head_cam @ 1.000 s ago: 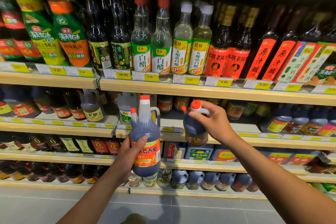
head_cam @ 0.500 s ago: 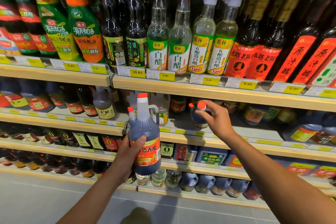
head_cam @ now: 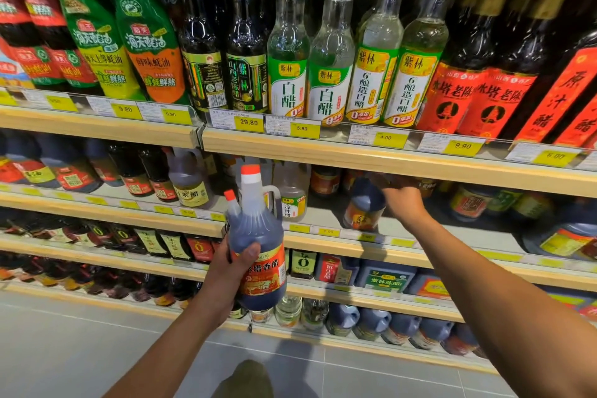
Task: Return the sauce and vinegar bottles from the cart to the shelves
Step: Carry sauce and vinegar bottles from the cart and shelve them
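The left hand [head_cam: 231, 278] is clamped around the lower body of a dark vinegar jug [head_cam: 258, 245], thumb across the front, just above an orange-red label reading 水塔香醋; the jug stands upright in the air in front of the shelves, with a red-topped white neck, a side handle and a second small red spout cap. The right hand [head_cam: 403, 200] reaches under the upper shelf edge [head_cam: 387, 160] onto the second shelf [head_cam: 323, 220], fingers closed over the top of a smaller dark bottle [head_cam: 363, 203], which stands on that shelf board near its front edge; its cap is hidden by the hand and its orange label is too blurred to read. On the upper shelf, left to right: green and orange oyster sauce bottles [head_cam: 145, 42] marked 海天 and 鲜味蚝油; dark bottles [head_cam: 245, 52] marked 紫林 山西老陈醋; clear bottles with red caps [head_cam: 290, 52] labelled 紫林 白醋; clear bottles with white caps [head_cam: 400, 58] labelled 紫林 6° 酿造白醋; dark bottles with red labels [head_cam: 465, 84] reading 水塔老陈醋; at far right, red labels [head_cam: 562, 97] reading 原汁醋. Yellow price tags [head_cam: 248, 122] along the upper edge read 9.80, 9.90, 29.80, 5.90, 4.00, 9.90. On the second shelf, left of the held jug, a jug [head_cam: 190, 181] carries 米醋.
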